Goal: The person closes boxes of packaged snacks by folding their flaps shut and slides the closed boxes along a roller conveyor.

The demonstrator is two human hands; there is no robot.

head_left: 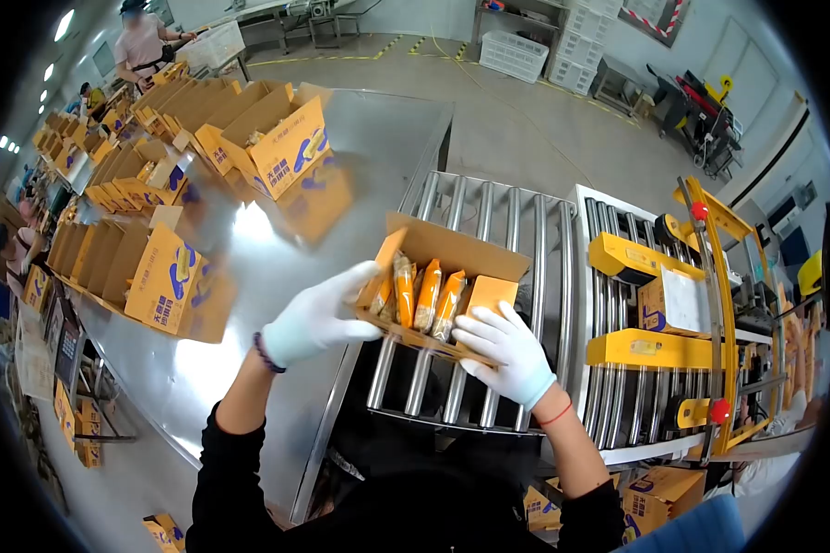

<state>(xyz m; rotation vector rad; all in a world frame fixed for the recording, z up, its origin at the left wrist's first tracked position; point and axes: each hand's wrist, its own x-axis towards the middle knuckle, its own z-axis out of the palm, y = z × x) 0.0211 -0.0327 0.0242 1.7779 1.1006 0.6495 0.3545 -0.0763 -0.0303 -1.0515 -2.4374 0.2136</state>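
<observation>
An open cardboard box sits on the metal rollers in front of me, its far flap standing up. Inside it, several orange-and-clear wrapped packs stand in a row. At the box's right end, a cardboard flap leans inward. My left hand, in a white glove, is at the box's left end with fingers and thumb spread, thumb by the near corner. My right hand, also gloved, has its fingers over the right end and its thumb outside the near wall, with the cardboard between them.
A steel table adjoins the roller conveyor on the left. Several open printed boxes stand on it in rows. To the right is a yellow-framed machine holding another box. A person stands at the far left.
</observation>
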